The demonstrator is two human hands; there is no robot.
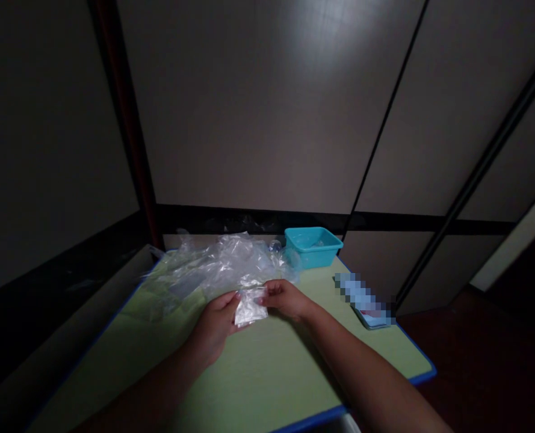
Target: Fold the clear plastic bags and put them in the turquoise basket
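Between my two hands is a small folded clear plastic bag, shiny and roughly square. My left hand grips its left side, thumb on top and fingers underneath. At its upper right edge, my right hand pinches the plastic between thumb and fingers. Just beyond my hands lies a loose heap of crumpled clear plastic bags, spread over the far left of the table. Behind my right hand stands a turquoise plastic basket with some clear plastic inside.
The light green table has a blue edge. At its right side lies a phone-like flat object, partly blurred out. Large panelled doors rise right behind the table. Dark reddish floor shows at the right.
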